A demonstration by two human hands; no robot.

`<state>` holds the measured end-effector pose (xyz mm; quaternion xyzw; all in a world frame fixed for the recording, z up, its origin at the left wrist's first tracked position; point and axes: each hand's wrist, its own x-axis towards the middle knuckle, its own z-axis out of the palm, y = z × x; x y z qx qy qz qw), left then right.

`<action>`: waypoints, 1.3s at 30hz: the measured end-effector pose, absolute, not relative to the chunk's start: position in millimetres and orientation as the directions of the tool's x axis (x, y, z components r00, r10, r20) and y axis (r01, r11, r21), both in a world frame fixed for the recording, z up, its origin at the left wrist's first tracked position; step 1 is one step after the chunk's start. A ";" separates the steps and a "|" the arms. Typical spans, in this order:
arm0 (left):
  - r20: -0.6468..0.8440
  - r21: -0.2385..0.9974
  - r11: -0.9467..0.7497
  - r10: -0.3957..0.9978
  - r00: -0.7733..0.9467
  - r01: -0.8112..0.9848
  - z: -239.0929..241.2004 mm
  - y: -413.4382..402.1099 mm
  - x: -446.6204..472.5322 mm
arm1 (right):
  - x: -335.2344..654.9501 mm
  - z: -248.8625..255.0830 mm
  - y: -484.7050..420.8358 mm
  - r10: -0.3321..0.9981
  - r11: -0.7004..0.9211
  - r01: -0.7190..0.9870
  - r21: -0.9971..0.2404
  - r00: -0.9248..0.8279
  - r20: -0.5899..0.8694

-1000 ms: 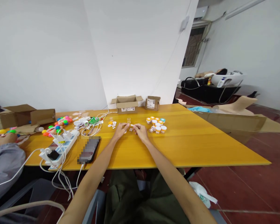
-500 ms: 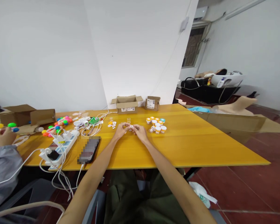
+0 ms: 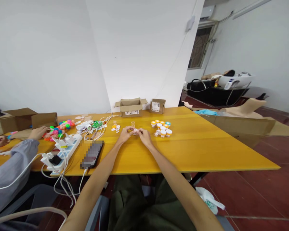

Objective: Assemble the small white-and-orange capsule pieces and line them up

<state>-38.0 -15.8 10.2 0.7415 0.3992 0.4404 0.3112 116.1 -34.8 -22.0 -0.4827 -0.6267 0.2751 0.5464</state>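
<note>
1. The person's left hand [image 3: 123, 134] and right hand [image 3: 144, 136] are meeting fingertip to fingertip just above the table [image 3: 207, 150]. Both are pinching narrowly on a small white piece [image 3: 135, 130] held between them (too small to show more than a pale body with dark marks).
2. Just to the right of the right hand, a cluster of small jars [image 3: 162, 128] is standing upright with orange, white and teal lids on. Judging by the closed lids, that group is looking finished.
3. Just to the left of the left hand, a few loose small pieces [image 3: 116, 128] are lying on the bare wood. Judging by these, part of the work is looking undone.
4. Just beyond the fingertips, a small clear cup [image 3: 133, 123] is standing apart from both groups. Whether anything is lying inside it cannot be told.
5. Nearer the person and to the left of the left hand, a phone [image 3: 91, 154] and a power strip [image 3: 62, 150] are lying. Further left, another person's hand [image 3: 38, 132] is resting beside some coloured balls [image 3: 59, 130], well apart from the pinched piece.
</note>
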 end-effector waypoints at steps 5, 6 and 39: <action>0.369 0.845 -0.453 0.878 0.304 0.284 11.4 -15.7 -39.9 | 117.2 -23.5 -33.6 0.902 0.393 0.377 -0.839 0.021 0.432; 0.359 0.855 -0.444 0.880 0.310 0.268 11.3 -15.6 -40.5 | 117.6 -24.0 -33.0 0.903 0.391 0.393 -0.832 0.013 0.430; 0.336 0.866 -0.412 0.899 0.280 0.284 8.6 -9.1 -41.8 | 115.8 -26.3 -29.3 0.897 0.383 0.379 -0.842 0.063 0.437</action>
